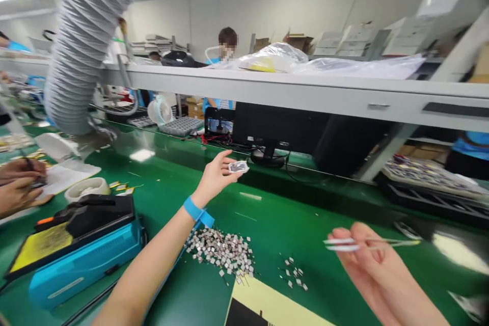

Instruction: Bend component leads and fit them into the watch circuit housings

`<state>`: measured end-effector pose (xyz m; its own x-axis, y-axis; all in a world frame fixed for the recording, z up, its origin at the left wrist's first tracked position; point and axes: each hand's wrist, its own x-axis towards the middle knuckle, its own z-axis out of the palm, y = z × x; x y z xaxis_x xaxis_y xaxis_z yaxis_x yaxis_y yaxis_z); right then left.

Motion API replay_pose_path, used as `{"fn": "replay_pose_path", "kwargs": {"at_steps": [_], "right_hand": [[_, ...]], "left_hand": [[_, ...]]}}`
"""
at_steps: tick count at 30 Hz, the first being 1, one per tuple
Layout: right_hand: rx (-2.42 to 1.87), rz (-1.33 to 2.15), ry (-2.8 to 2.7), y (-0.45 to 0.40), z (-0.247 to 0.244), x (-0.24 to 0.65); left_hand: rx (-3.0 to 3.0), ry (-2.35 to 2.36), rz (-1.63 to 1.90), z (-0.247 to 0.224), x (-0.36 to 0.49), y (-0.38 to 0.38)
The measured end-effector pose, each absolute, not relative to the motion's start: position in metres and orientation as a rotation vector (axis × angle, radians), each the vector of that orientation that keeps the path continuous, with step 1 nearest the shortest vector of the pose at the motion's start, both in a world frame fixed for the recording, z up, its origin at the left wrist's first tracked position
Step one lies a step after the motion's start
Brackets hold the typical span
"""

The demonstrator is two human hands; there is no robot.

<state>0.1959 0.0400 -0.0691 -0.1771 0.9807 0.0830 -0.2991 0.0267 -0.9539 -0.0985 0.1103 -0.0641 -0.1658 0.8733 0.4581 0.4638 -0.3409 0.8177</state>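
Observation:
My left hand (216, 175) is raised above the green bench, pinching a small silver component (239, 166) between fingers and thumb. A blue wrist strap (196, 210) circles that wrist. My right hand (362, 260) grips a pair of metal tweezers (372, 243) at the right, with their tips pointing left and touching nothing. Between my hands, a heap of small metal pieces (221, 252) lies on the bench, and a smaller scatter of similar pieces (294, 272) lies to its right. A yellow-and-black card (263, 305) sits at the bottom edge.
A co-worker's hands (19, 188) hold a pen at the far left, near a teal-and-black tool case (84, 260) and a white tape roll (87, 188). Beyond stand a monitor (269, 132), a small fan (160, 111), a grey duct (82, 46) and a long shelf (267, 86).

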Motion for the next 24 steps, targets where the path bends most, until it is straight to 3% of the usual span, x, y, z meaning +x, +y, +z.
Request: {"fn": "replay_pose_path", "kwargs": {"at_steps": [6, 16, 20, 24], "right_hand": [[-0.531, 0.807, -1.424, 0.018, -0.016, 0.162], [-0.58, 0.553, -1.672, -0.004, -0.01, 0.163], [-0.483, 0.545, -2.078, -0.004, -0.004, 0.177], [-0.511, 0.236, -2.122, -0.013, -0.008, 0.177]], "left_hand": [[2.272, 1.035, 1.458, -0.014, -0.03, 0.03], [2.311, 0.95, 1.378, -0.016, -0.026, 0.002], [2.281, 0.967, 1.286, -0.015, -0.027, 0.0], [2.314, 0.948, 1.285, -0.016, -0.026, 0.001]]}}
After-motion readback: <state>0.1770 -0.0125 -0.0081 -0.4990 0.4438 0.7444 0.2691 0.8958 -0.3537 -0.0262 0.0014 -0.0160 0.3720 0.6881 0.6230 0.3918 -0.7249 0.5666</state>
